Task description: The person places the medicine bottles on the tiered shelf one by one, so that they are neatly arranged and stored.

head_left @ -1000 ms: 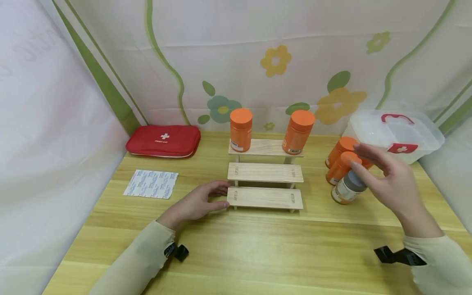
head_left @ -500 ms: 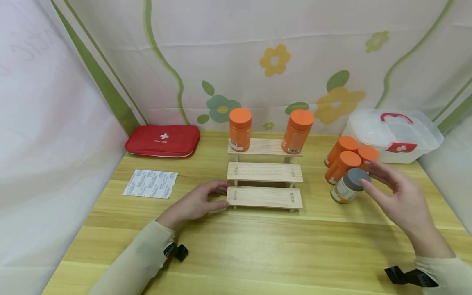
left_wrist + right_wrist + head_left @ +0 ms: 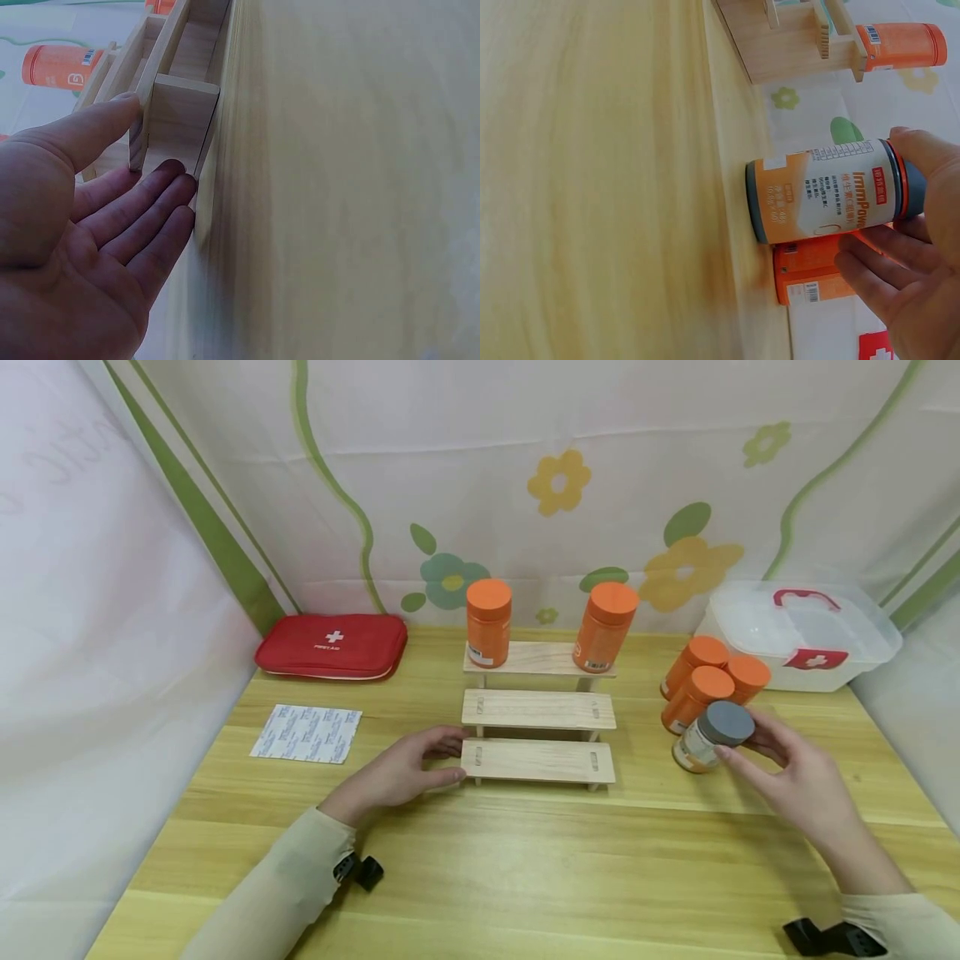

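Note:
My left hand (image 3: 411,770) holds the left end of the lowest step of a three-tier wooden display stand (image 3: 538,760). In the left wrist view the thumb lies on one edge of that board (image 3: 155,97), the index finger at the opposite edge. My right hand (image 3: 801,777) grips the grey lid of a supplement bottle (image 3: 699,747) with a white and orange label, thumb in front and fingers behind. The bottle's base is close to the table in the right wrist view. Just behind it stand three orange bottles (image 3: 693,700), huddled together.
Two more orange bottles (image 3: 489,627) stand on the stand's top step, one at each end. A clear first-aid box (image 3: 810,635) is at the back right. To the left lie a red first-aid pouch (image 3: 330,647) and a printed white packet sheet (image 3: 307,733).
My right hand has moved from above the orange bottles down and nearer to me, and its thumb and fingers have closed on the grey-lidded bottle. The left hand stays at the stand.

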Demonstrator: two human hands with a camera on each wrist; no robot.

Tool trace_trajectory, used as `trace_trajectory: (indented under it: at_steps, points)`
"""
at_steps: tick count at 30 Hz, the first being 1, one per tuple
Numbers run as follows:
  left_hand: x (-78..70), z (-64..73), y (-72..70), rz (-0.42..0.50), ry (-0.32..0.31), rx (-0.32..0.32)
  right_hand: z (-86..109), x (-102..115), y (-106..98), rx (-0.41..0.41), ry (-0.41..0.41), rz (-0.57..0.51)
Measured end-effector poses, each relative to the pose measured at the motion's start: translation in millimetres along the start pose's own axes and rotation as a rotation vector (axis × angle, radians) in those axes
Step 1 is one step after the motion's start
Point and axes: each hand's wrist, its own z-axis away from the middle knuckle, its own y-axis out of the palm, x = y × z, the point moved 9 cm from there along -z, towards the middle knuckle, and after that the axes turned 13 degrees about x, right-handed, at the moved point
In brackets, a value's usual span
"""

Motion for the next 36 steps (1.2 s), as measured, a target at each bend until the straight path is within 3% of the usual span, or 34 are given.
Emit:
trace_trajectory:
  at_steps: [18, 36]
  points:
    - [0.1, 0.2, -0.4, -0.004, 0.006, 0.005, -2.6, -0.6, 3.5, -0.038, 0.022, -0.083]
    - [-1.0, 0.2, -0.5, 0.004, 0.004, 0.009, 5.2, 0.7, -3.1, -0.125, 0.012, -0.121]
